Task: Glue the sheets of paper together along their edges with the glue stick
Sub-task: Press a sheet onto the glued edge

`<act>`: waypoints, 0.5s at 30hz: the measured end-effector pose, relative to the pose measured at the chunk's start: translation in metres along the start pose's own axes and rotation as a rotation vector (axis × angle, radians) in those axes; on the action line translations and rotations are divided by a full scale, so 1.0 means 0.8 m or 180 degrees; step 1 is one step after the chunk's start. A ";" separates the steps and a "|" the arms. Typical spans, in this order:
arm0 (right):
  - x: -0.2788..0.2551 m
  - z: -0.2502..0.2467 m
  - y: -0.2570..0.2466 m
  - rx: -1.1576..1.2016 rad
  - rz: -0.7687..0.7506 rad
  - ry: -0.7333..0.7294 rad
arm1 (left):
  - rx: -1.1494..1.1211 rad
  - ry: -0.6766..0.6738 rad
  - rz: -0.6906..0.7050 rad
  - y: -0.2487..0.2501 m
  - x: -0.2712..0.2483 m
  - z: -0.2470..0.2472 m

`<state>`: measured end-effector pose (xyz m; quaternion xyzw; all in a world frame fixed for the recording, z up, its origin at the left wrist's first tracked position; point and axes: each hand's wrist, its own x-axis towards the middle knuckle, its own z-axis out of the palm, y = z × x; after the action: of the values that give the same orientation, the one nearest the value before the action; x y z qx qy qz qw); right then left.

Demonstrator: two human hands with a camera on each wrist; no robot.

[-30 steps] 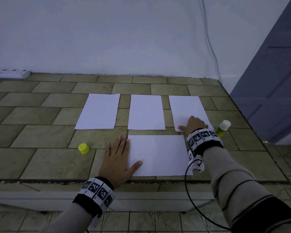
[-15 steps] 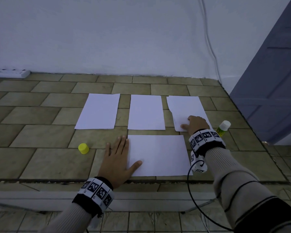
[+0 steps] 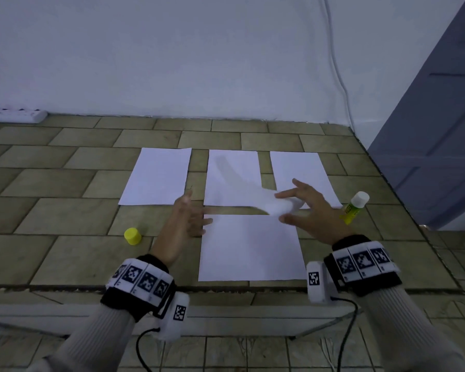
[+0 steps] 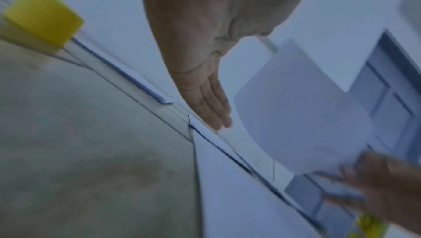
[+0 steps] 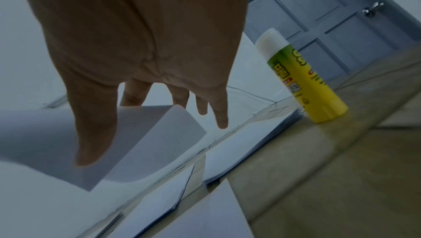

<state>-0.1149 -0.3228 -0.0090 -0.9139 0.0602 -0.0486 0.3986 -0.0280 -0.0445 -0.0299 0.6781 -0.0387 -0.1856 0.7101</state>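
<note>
Three white sheets lie in a far row on the tiled surface: left sheet [image 3: 159, 175], middle sheet [image 3: 249, 162], right sheet [image 3: 298, 167]. A fourth sheet [image 3: 250, 248] lies nearer me. My right hand [image 3: 281, 208] pinches a corner of another sheet [image 3: 275, 206], which curls blurred in the air over the middle one; the right wrist view shows the thumb [image 5: 91, 134] on this lifted sheet [image 5: 154, 134]. My left hand [image 3: 196, 210] hovers with straight fingers at the near sheet's far left corner. The uncapped glue stick [image 3: 356, 208] stands to the right, and its yellow cap [image 3: 132, 236] to the left.
A white power strip [image 3: 14, 115] lies at the back left by the wall. A white cable [image 3: 336, 63] runs down the wall. A blue-grey door [image 3: 435, 130] stands at the right. The tiled surface ends at a front edge [image 3: 226, 287] near my wrists.
My right hand has lifted a sheet off the far right pile and swung it left and toward me. My left hand has come off the near sheet and moved forward.
</note>
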 end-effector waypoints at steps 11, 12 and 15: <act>-0.035 0.003 0.003 0.0366 0.0227 -0.0404 | 0.0500 -0.0316 -0.0156 -0.017 0.004 0.002; -0.035 -0.001 0.006 0.0621 0.0277 -0.0465 | 0.0489 -0.0270 -0.0105 -0.018 0.003 0.003; -0.034 -0.011 0.013 0.1127 0.0343 -0.0570 | 0.0517 -0.0108 -0.0005 -0.020 0.005 0.002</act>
<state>-0.1440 -0.3317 -0.0117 -0.8257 0.0638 0.0444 0.5588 -0.0282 -0.0472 -0.0462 0.7303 -0.0651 -0.1938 0.6519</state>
